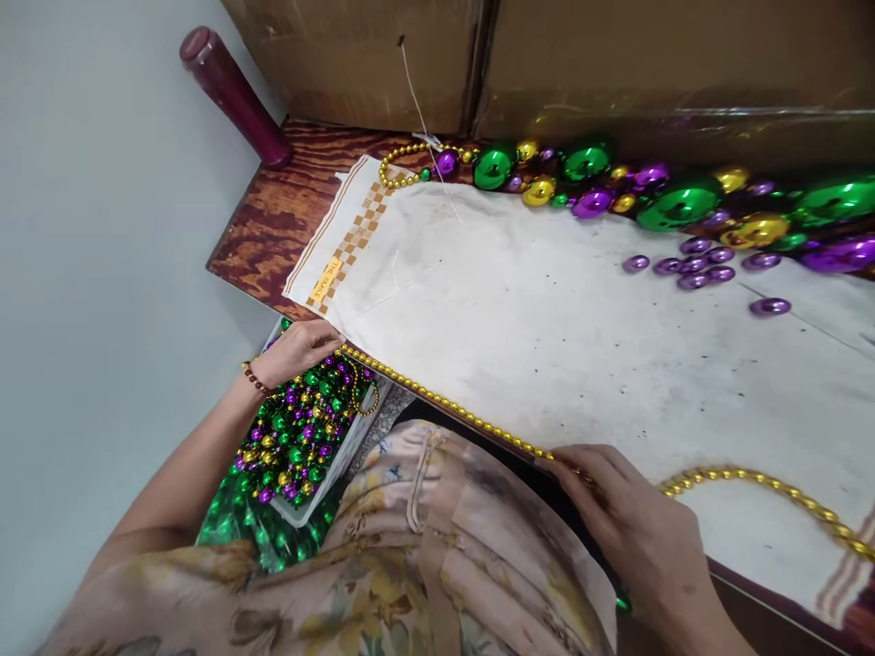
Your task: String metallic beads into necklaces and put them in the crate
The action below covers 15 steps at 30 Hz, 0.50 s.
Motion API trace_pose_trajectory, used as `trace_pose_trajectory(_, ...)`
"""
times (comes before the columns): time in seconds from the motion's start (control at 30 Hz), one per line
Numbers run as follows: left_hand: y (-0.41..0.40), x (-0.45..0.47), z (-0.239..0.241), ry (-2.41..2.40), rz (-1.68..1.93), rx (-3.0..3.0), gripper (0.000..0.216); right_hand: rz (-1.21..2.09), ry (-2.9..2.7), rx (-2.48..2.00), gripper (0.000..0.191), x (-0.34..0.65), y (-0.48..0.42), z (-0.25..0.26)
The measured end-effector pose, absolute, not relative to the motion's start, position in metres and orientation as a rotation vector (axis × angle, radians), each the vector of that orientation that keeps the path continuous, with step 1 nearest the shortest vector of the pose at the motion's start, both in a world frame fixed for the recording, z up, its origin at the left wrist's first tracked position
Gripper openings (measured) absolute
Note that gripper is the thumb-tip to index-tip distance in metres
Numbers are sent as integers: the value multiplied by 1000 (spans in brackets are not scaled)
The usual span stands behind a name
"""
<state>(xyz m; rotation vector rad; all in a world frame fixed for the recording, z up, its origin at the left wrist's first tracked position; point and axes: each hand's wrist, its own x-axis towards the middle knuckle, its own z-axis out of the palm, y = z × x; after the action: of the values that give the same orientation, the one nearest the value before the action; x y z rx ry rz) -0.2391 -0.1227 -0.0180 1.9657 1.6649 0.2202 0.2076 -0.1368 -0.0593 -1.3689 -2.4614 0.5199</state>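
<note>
A gold bead string (444, 401) runs taut along the front edge of the table between my two hands. At its left end my left hand (301, 351) pinches it, and a short loop of the string hangs below over a bin. My right hand (625, 515) is closed round the string farther right, its fingertips partly hidden. From there the string curves across the white towel (506, 301) toward the right edge. Loose purple beads (694, 264) lie on the towel. Behind them rests a garland (588, 164) of green, gold and purple balls.
A crate (301, 515) full of small coloured balls stands below the table on the left. A dark red bottle (236, 96) is at the table's back left corner (252, 237). Cardboard boxes (656, 64) line the back. A thin white thread (416, 96) crosses the towel.
</note>
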Motion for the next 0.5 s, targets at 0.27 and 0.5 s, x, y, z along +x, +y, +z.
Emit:
trace_pose_trajectory(0.27, -127, -242, -29, 1617, 293, 2102, 21, 579, -2373, -1478, 36, 203, -146, -57)
trace_pose_trajectory(0.5, -125, -241, -26, 1657, 258, 2015, 23, 849, -2341, -1497, 27, 213, -148, -59)
